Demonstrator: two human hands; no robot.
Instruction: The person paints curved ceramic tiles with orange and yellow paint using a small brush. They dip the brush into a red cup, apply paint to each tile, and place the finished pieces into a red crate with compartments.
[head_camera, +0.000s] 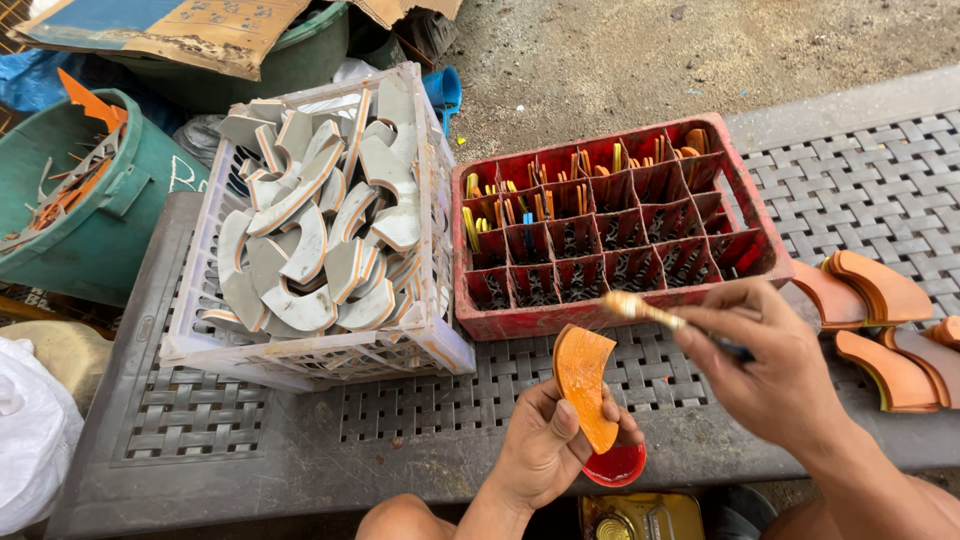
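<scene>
Nearest, the left hand (545, 445) pinches a curved orange piece (585, 385) by its lower end, thumb across the face, just above a small red dish (615, 465). The piece looks light and thin, probably a little flexible — its face shines as if wet, so the edges seem the safest hold. The right hand (775, 365) is closed on a brush (650, 312), its tip just above the piece. Behind sit a red crate (480, 315) and a white basket (425, 345) of grey pieces.

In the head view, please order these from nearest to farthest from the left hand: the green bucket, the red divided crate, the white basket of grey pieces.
From the left hand:
1. Red divided crate, just above it.
2. White basket, up to the left.
3. Green bucket, far left edge.
</scene>
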